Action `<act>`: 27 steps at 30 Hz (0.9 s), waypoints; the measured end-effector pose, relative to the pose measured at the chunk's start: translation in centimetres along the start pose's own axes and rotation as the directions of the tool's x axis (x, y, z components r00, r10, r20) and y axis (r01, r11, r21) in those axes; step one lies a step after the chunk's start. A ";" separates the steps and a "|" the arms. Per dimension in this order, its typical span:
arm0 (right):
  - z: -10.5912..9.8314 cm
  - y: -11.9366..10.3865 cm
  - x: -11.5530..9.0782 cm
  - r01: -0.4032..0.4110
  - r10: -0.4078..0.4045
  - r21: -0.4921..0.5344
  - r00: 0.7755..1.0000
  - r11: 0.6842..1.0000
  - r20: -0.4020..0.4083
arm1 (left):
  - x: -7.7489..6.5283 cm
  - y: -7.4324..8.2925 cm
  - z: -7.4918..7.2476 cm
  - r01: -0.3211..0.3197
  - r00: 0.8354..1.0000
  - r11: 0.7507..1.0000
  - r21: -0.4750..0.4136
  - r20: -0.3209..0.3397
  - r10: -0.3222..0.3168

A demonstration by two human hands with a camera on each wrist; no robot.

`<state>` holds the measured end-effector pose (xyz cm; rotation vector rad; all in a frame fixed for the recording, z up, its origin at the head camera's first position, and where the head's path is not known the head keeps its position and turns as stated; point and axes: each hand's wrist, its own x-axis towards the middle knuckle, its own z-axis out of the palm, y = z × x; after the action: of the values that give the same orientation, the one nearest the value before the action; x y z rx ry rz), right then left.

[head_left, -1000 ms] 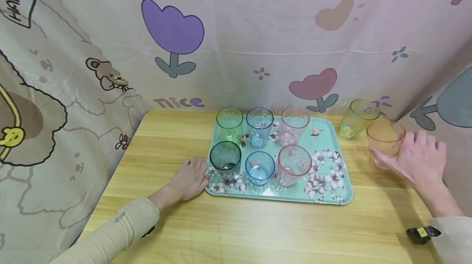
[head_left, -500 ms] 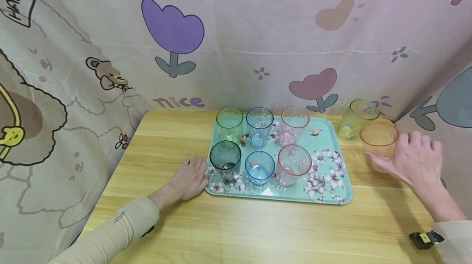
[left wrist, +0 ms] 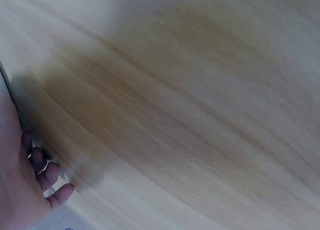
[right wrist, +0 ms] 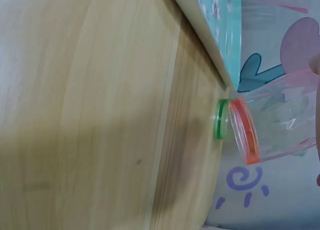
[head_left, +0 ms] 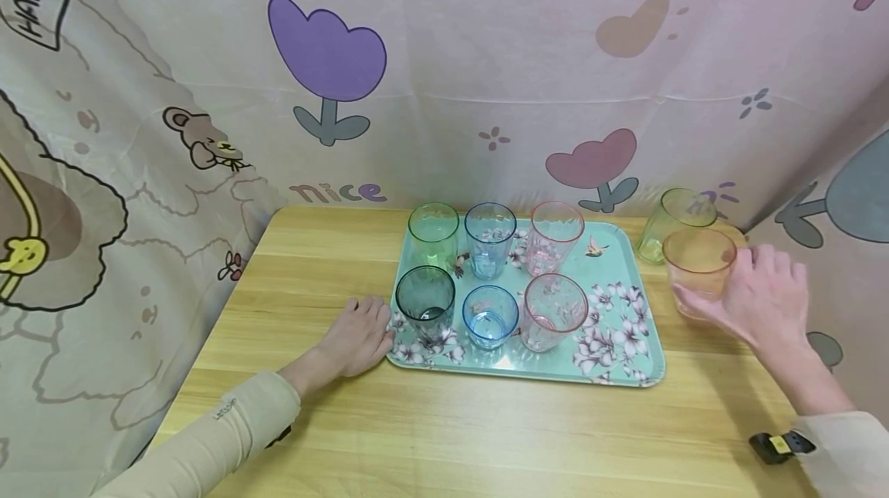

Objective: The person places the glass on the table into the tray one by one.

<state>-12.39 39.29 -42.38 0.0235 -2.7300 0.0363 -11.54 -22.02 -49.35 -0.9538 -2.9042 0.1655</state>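
Note:
My right hand (head_left: 764, 301) grips a clear orange cup (head_left: 701, 262) from its right side, thumb in front. In the right wrist view the orange base of this cup (right wrist: 245, 132) shows above the table, overlapping the green base of another cup (right wrist: 220, 119). That yellow-green cup (head_left: 670, 224) stands behind it, right of the tray. My left hand (head_left: 357, 336) rests on the table at the left edge of a turquoise floral tray (head_left: 521, 369), fingers loosely bent. The left wrist view shows the fingertips (left wrist: 61, 196) low at the left.
On the tray, several clear cups stand in two rows. The back row has a green cup (head_left: 434, 239), a blue cup (head_left: 490, 243) and a pink cup (head_left: 554, 239); in front are a dark cup (head_left: 425, 301), a short blue cup (head_left: 489, 320) and a red-rimmed cup (head_left: 552, 316). A patterned cloth (head_left: 444, 58) hangs behind.
My right hand has moved left with the orange cup, toward the tray, and the cup now overlaps the yellow-green cup in the head view. The left hand stays in place.

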 end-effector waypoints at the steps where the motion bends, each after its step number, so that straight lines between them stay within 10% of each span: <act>1: 0.1 -0.2 0.0 -0.003 0.003 0.010 1.000 1.000 0.000 | 0.0 0.0 0.0 0.001 1.000 1.000 -0.001 0.001 -0.001; 27: 2.7 -5.9 2.2 0.000 -0.004 0.235 1.000 0.972 0.014 | 0.0 0.0 0.2 0.006 1.000 1.000 -0.008 -0.011 -0.006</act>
<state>-15.35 33.33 -43.88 0.0945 -2.7243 0.3608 -11.58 -21.98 -49.54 -0.9443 -2.8999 0.1478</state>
